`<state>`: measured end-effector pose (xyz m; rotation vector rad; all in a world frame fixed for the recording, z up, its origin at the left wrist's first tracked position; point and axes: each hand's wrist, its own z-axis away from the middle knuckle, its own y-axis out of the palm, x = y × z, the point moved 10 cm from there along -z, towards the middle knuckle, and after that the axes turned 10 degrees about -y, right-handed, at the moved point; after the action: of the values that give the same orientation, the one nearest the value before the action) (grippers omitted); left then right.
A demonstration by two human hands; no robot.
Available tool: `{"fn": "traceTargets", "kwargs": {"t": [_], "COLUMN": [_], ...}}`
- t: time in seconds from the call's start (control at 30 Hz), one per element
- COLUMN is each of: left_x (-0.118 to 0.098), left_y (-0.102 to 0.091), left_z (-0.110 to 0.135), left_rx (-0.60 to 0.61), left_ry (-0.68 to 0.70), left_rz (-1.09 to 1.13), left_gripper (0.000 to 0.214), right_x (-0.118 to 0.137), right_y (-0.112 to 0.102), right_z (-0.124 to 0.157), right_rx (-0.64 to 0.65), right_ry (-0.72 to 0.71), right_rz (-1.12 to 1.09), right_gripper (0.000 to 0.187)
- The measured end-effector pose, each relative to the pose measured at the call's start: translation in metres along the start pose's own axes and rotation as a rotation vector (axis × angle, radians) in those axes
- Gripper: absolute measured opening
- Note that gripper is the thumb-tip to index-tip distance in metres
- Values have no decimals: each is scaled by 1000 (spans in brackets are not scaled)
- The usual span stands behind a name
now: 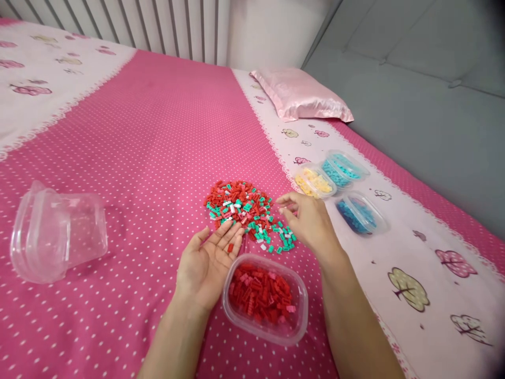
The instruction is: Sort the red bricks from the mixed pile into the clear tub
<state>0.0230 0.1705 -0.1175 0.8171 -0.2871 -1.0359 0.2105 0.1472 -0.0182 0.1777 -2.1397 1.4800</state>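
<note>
My left hand [209, 260] lies palm up with fingers stretched out, at the near left edge of a mixed pile of small toy building bricks [240, 202]. One small red brick [231, 247] rests on its fingers. Over the pile's right edge is my right hand [307, 218], fingers loosely bent, with a small gap between thumb and forefinger and no brick visible there. The pile mixes red, green, white and pink bricks. Just in front of it, between my forearms, stands a clear plastic tub [265, 334] holding red and some pink bricks.
Clear containers of yellow bricks [314, 182], turquoise bricks [341, 168] and dark blue bricks [357, 213] stand at the right. Nested clear tubs [59, 234] lie on their side at the left. A pink pillow [302, 95] sits farther back on the dotted pink bedsheet [158, 131].
</note>
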Motion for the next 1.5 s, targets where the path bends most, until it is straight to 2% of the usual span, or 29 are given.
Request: {"fn": "traceTargets", "kwargs": {"t": [0.1,0.23,0.5,0.8,1.07,1.23,1.5], "left_x": [0,0,-1,-1,-1,0,0], "left_y": [-1,-1,1,0,-1,0,1], "left_z": [-1,-2,0,1,-1,0,0], "left_rx": [0,-6,-32,-38,-21,-25,-16], "left_ry": [5,4,22,30,19,10,-1], "left_rz": [0,5,4,1,-1,-6,-13], "left_gripper": [43,42,40,38,36,35,34], "right_x": [-18,-22,-26,-25,-24,-3,60], "right_y": [7,20,32,36,19,14,23], "right_z": [3,6,8,8,8,3,6], "right_rx": [111,228,314,309,245,154,169], "right_ry": [92,142,211,183,191,49,-206], "right_rz": [90,118,179,180,130,-44,-319], "right_gripper": [21,20,12,6,3,4,5]}}
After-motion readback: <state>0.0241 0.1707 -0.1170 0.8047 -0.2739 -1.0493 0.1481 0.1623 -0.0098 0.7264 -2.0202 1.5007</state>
